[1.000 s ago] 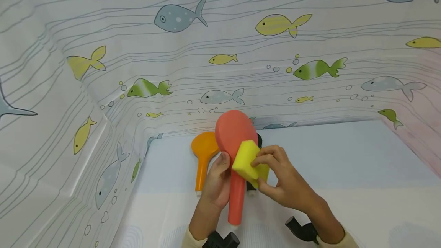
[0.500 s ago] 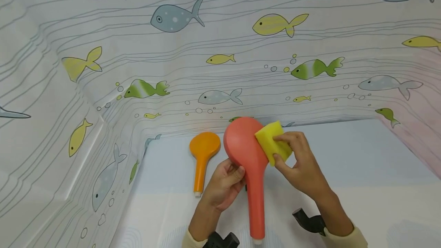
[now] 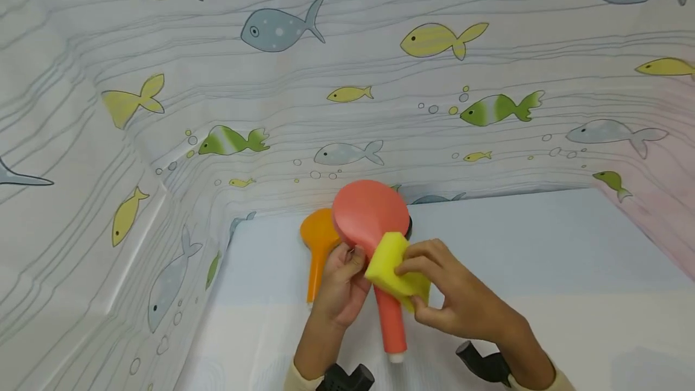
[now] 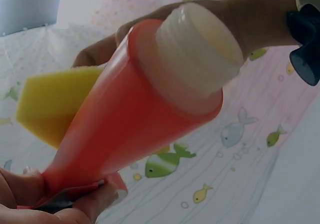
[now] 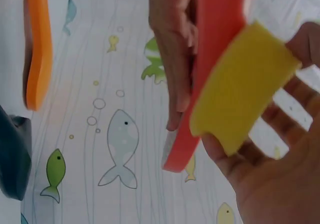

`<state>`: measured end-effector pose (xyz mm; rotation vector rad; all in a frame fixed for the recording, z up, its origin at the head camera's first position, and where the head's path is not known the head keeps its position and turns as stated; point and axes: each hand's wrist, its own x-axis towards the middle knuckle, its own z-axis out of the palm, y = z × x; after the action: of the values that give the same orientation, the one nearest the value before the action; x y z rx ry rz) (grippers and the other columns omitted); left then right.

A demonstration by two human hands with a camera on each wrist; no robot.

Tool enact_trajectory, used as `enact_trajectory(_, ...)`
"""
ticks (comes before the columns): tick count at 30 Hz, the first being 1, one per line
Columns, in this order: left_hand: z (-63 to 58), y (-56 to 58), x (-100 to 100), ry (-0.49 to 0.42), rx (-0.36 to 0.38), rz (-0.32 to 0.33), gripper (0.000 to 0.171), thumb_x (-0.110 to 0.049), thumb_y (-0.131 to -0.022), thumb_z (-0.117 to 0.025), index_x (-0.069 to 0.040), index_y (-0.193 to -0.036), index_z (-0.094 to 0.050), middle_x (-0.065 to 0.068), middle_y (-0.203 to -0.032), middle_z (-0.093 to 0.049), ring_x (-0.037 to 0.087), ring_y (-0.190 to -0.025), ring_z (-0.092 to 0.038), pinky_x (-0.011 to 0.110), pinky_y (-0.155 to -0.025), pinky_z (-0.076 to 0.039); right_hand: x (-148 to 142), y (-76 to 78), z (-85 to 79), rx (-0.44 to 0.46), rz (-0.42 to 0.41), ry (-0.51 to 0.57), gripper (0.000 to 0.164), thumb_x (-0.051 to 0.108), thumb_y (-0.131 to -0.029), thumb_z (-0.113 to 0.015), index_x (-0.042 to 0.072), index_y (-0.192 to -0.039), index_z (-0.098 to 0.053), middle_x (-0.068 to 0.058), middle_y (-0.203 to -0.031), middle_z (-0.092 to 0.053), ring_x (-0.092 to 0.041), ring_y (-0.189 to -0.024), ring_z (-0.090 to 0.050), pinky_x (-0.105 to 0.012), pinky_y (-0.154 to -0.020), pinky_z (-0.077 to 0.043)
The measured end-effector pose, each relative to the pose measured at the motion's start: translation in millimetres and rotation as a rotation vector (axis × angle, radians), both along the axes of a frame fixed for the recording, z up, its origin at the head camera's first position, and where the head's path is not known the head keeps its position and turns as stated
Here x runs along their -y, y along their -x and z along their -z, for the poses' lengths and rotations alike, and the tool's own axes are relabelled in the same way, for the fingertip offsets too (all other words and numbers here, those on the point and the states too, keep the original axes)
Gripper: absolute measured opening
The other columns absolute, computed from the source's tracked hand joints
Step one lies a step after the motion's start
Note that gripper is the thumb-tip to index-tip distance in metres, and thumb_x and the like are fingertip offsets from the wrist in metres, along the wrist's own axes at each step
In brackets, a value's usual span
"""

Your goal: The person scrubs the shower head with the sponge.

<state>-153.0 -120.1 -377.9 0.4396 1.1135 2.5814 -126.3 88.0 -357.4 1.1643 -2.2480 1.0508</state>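
Observation:
My left hand (image 3: 342, 291) holds a coral-red handheld shower head (image 3: 369, 213) near its neck, the round head away from me and the handle towards me. A yellow sponge (image 3: 387, 264) is pinched between the thumb and fingers of my right hand (image 3: 464, 297). It lies against the shower head where the handle starts. In the left wrist view, the handle's pale threaded end (image 4: 200, 49) points at the camera, with the sponge (image 4: 55, 99) behind the handle. The right wrist view shows the sponge (image 5: 245, 84) flat along the red shower head's side (image 5: 215, 39).
An orange shower head (image 3: 317, 234) lies on the table (image 3: 543, 246) to the left, partly covered by my left hand. Behind the red one, a black round edge (image 3: 409, 225) peeks out. Fish-patterned sheeting (image 3: 347, 119) rises at the back and left.
The red shower head moved right and towards me, then back left, its handle now slanting right. The sponge went from the neck to the head's right side and back to the neck.

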Motion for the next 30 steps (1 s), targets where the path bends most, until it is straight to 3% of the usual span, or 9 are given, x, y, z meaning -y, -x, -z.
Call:
enact_trajectory(7,1.2,0.6,9,-0.068,0.057,-0.087,0.041,-0.015,-0.1,-0.037,0.0,-0.138,-0.031,0.005,-0.128,-0.051,0.017,-0.115,-0.055,0.032,-0.103,-0.04,0,-16.5,-4.9,0.07,-0.296,-0.122,0.052,0.002,-0.063,-0.066,0.025,-0.108,-0.054,0.009,-0.115,-0.045,-0.002,-0.103,-0.039,-0.008,-0.08,-0.039)
enact_trajectory(11,0.9,4.7,11,-0.085,0.046,-0.133,0.041,-0.014,-0.1,-0.036,0.001,-0.138,-0.031,0.008,-0.129,-0.05,0.02,-0.116,-0.055,0.035,-0.101,-0.041,0,-20.7,-9.8,0.077,-0.349,-0.151,0.051,0.003,-0.063,-0.068,0.026,-0.107,-0.054,0.009,-0.113,-0.045,-0.002,-0.102,-0.039,-0.007,-0.08,-0.038)
enact_trajectory(15,1.8,7.0,10,-0.102,0.05,-0.148,0.041,-0.014,-0.1,-0.037,0.002,-0.138,-0.032,0.01,-0.131,-0.05,0.022,-0.117,-0.055,0.037,-0.101,-0.042,3,-18.9,-10.3,0.043,-0.242,-0.142,0.048,0.005,-0.062,-0.068,0.028,-0.103,-0.056,0.012,-0.111,-0.045,-0.001,-0.101,-0.038,-0.009,-0.078,-0.038)
enact_trajectory(19,2.1,5.4,6,-0.08,0.082,-0.12,0.042,-0.015,-0.1,-0.039,0.001,-0.138,-0.033,0.006,-0.127,-0.052,0.018,-0.112,-0.055,0.032,-0.102,-0.042,9,-12.3,-5.8,-0.015,-0.033,-0.171,0.042,0.011,-0.064,-0.067,0.031,-0.1,-0.059,0.017,-0.109,-0.049,0.0,-0.1,-0.037,-0.013,-0.076,-0.041)
enact_trajectory(23,3.1,4.0,-1,-0.034,0.089,-0.074,0.041,-0.017,-0.1,-0.038,-0.001,-0.138,-0.034,0.005,-0.126,-0.052,0.018,-0.107,-0.055,0.03,-0.099,-0.045,11,-7.0,-2.7,-0.054,0.147,-0.198,0.04,0.016,-0.069,-0.067,0.03,-0.106,-0.062,0.013,-0.111,-0.052,-0.005,-0.103,-0.038,-0.022,-0.076,-0.045)
enact_trajectory(30,6.9,3.4,-9,-0.048,0.075,0.046,0.044,-0.018,-0.101,-0.034,-0.006,-0.143,-0.029,0.01,-0.14,-0.041,0.021,-0.114,-0.051,0.034,-0.103,-0.042,10,-1.1,-1.1,-0.153,0.263,-0.152,0.045,0.018,-0.071,-0.073,0.026,-0.114,-0.063,0.003,-0.119,-0.054,-0.017,-0.108,-0.041,-0.031,-0.08,-0.048)
